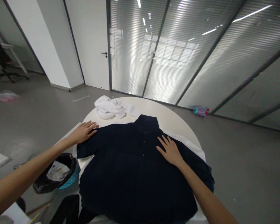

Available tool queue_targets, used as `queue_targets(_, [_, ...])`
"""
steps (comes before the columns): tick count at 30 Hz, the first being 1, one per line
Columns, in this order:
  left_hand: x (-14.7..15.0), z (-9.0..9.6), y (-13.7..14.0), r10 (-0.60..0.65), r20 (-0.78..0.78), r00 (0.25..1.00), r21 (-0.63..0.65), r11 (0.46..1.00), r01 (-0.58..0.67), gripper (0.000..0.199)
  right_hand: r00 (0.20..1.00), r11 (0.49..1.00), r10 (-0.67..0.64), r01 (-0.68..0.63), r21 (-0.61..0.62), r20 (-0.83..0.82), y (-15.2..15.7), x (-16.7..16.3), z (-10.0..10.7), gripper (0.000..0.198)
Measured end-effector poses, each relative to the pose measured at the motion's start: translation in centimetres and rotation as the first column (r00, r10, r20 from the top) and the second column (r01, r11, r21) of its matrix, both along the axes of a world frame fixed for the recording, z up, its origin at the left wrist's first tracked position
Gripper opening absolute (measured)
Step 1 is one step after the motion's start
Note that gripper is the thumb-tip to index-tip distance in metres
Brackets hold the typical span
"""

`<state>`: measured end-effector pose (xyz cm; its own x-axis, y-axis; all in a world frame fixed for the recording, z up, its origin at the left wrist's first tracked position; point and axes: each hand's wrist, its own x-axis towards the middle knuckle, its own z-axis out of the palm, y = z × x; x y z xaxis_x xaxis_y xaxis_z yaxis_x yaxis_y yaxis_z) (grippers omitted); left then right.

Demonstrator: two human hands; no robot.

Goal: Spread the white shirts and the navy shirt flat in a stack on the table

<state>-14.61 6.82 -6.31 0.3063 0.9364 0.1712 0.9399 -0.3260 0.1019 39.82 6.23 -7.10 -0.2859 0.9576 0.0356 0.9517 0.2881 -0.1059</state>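
A dark navy short-sleeved shirt (121, 168) lies spread out, front up, on a round white table (177, 123), its collar pointing away from me. My left hand (84, 132) rests with fingers stretched out on the shoulder end of the left-side sleeve. Flat on the upper chest, right of the buttons, lies my right hand (170, 151), fingers apart. Neither hand grips anything. White cloth shows under the shirt along its edges. The shirt's right-side sleeve droops at the table's edge, partly behind my right forearm.
A crumpled white cloth (109, 107) sits at the table's far left. Left of the table stands a bin (71, 180) with a black liner. A blue and pink basket (200, 111) lies on the floor by the glass wall. A white door (91, 43) is beyond.
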Motion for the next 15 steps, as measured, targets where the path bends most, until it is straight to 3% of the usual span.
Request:
queue_targets(3, [2.6,2.3,2.5,0.006,0.063,0.998,0.122,0.992,-0.014,0.058,1.0,1.0,-0.013,0.013,-0.008,0.018,0.0,-0.3,0.3,0.068])
queue_targets(7, [6.3,5.6,8.3,0.049,0.101,0.994,0.202,0.977,-0.069,0.059,0.999,0.998,-0.038,0.037,0.053,0.021,0.0,-0.9,0.0,0.066])
queue_targets(9, [7.5,6.4,11.3,0.146,0.103,0.984,0.141,0.977,-0.16,0.077,0.999,0.995,-0.042,0.04,0.09,0.018,-0.1,-1.0,-0.2,0.065])
queue_targets(11, [8.3,6.5,13.8,0.282,0.187,0.941,0.025,0.956,-0.292,0.082,0.999,0.995,-0.04,0.038,0.096,0.011,-0.1,-1.0,-0.3,0.063])
queue_targets(13, [8.7,6.7,15.6,0.391,0.308,0.868,-0.066,0.918,-0.39,0.064,0.999,0.995,-0.038,0.038,0.094,0.0,-0.2,-1.0,-0.3,0.062])
queue_targets(15, [8.8,7.8,16.9,0.422,0.401,0.814,-0.058,0.898,-0.437,0.044,0.999,0.994,-0.037,0.039,0.099,-0.015,-0.2,-1.0,-0.2,0.061])
